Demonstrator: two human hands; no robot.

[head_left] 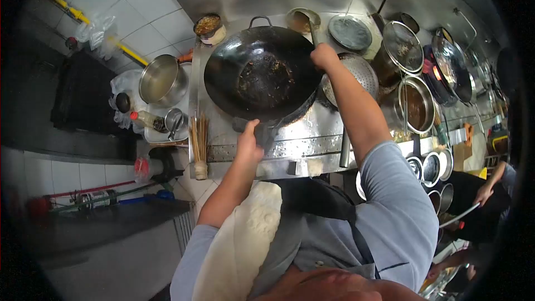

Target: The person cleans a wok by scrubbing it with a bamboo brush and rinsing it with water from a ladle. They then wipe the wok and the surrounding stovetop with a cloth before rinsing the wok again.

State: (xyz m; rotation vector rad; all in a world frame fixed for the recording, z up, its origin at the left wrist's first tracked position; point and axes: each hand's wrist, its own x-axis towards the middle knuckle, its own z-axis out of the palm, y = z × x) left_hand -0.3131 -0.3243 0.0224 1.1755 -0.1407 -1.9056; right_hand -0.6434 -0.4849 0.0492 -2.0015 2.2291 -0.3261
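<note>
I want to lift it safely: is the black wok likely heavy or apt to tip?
The wok looks wide and metal, so probably heavy. The left hand grips one near handle, so it may tilt. Its round bowl would likely rock.

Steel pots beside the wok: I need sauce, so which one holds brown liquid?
The pot right of the wok, by the perforated strainer: the sauce pot is full of brown liquid. The left pot shows only bare steel.

Steel pot (159, 79) left of my stove; sauce bottle (146, 119) below it. Bamboo brush (199, 145) at stove edge. Perforated strainer (356, 75), lidded pots (402, 44) right.
</note>
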